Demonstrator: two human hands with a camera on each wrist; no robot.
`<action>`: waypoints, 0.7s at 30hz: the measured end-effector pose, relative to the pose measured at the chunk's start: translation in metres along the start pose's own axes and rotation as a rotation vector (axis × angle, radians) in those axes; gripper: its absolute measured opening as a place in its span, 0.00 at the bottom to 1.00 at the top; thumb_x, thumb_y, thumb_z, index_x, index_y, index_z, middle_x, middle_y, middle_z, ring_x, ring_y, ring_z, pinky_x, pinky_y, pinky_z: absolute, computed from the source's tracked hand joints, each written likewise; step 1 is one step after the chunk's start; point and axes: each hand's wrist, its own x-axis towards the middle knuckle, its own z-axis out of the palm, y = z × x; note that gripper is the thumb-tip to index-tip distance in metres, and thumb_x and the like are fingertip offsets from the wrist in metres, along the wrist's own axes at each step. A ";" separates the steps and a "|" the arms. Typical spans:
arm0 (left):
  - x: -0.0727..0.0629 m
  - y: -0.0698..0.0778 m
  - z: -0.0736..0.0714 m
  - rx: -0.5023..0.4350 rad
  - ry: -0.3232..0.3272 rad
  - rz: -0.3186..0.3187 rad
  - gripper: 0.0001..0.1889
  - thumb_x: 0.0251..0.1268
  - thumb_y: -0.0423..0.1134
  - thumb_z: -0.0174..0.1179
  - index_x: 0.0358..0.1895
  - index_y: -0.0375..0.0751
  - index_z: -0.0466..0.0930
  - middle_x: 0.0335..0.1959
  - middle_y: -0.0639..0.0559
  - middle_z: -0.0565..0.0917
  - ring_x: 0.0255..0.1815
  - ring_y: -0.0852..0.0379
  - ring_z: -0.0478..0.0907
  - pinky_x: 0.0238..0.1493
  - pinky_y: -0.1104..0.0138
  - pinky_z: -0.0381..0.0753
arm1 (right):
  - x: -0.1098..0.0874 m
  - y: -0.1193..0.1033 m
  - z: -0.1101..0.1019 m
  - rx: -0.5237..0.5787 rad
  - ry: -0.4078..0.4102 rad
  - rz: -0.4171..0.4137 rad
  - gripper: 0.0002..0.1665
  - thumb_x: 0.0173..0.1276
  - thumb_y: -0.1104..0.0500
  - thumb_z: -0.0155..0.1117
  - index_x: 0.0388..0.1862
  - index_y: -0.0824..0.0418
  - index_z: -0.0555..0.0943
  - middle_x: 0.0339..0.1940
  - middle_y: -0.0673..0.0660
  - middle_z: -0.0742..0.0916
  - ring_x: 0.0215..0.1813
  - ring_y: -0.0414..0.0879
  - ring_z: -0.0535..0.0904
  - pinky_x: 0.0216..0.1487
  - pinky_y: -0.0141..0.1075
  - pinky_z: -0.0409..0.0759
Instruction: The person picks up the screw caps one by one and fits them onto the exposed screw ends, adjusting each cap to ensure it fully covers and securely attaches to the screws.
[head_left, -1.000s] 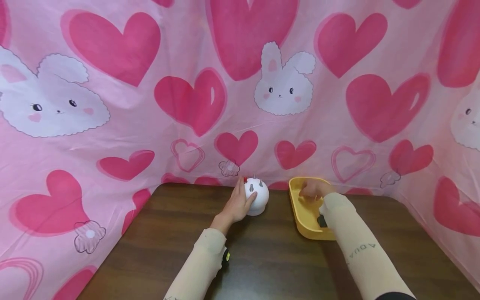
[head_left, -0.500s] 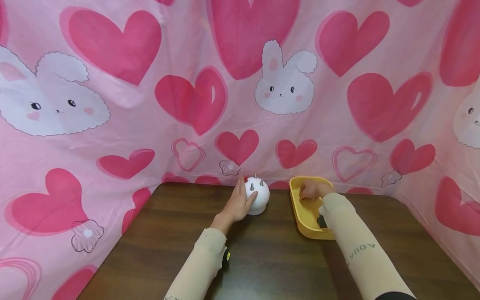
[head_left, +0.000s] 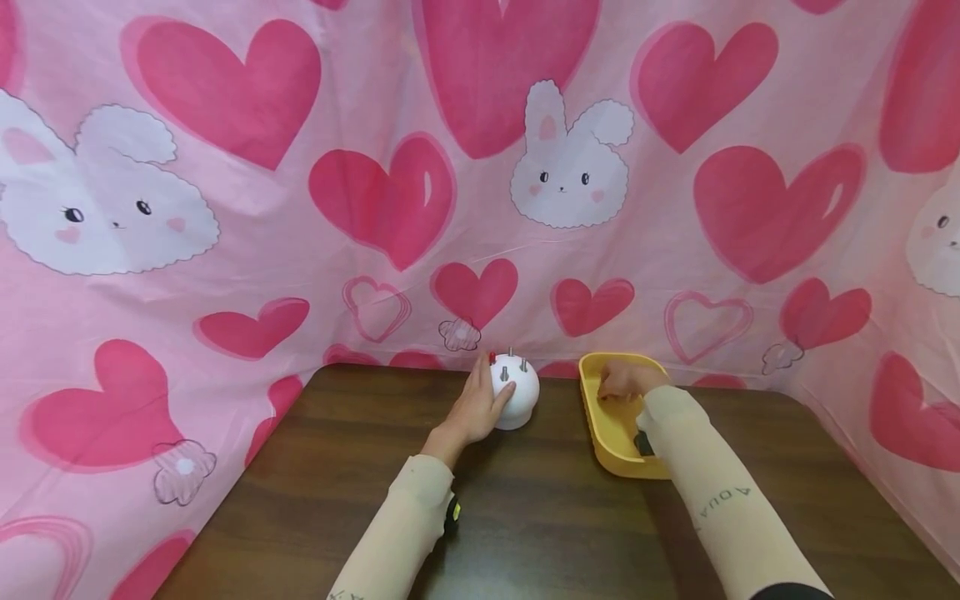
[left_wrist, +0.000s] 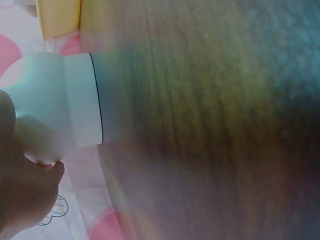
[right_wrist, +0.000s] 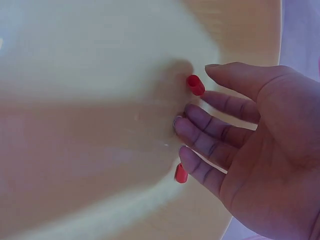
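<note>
My left hand (head_left: 472,408) holds the side of a white ball-shaped body (head_left: 521,400) on a short round base, thumb at the front and fingers along its left. Metal threaded studs (head_left: 505,375) stick up from its top, and a small red cap (head_left: 492,358) shows beside the fingertips. Over in the yellow tray (head_left: 592,425) is my right hand (head_left: 628,380). The right wrist view shows its fingers spread and loosely bent. One hollow red cap (right_wrist: 195,85) lies between thumb and index fingertips, not pinched; another red cap (right_wrist: 181,173) lies by the little finger.
The dark wooden table (head_left: 547,525) carries the ball and, to its right, the tray. Right behind the table's far edge hangs a pink cloth (head_left: 480,233) with hearts and rabbits. A dark wrist device (head_left: 643,443) on the right arm overlaps the tray.
</note>
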 end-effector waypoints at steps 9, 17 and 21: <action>-0.001 0.002 0.000 0.004 0.006 0.000 0.46 0.80 0.59 0.45 0.82 0.30 0.37 0.84 0.35 0.44 0.83 0.41 0.46 0.80 0.52 0.51 | 0.001 -0.004 0.001 -0.013 0.015 0.008 0.11 0.69 0.60 0.64 0.32 0.67 0.79 0.19 0.50 0.74 0.24 0.43 0.68 0.29 0.34 0.70; -0.003 0.005 -0.001 0.012 -0.004 -0.005 0.46 0.81 0.60 0.45 0.82 0.29 0.37 0.83 0.34 0.45 0.83 0.40 0.46 0.80 0.51 0.51 | -0.002 -0.012 0.003 -0.015 0.019 -0.040 0.05 0.64 0.66 0.66 0.37 0.69 0.82 0.27 0.57 0.84 0.30 0.46 0.78 0.30 0.33 0.75; -0.004 0.006 -0.001 0.011 -0.002 -0.009 0.45 0.81 0.59 0.45 0.82 0.29 0.38 0.83 0.34 0.45 0.83 0.40 0.46 0.80 0.50 0.52 | -0.001 -0.010 0.004 0.005 -0.013 -0.089 0.04 0.62 0.68 0.67 0.34 0.69 0.83 0.27 0.55 0.87 0.32 0.44 0.81 0.32 0.34 0.78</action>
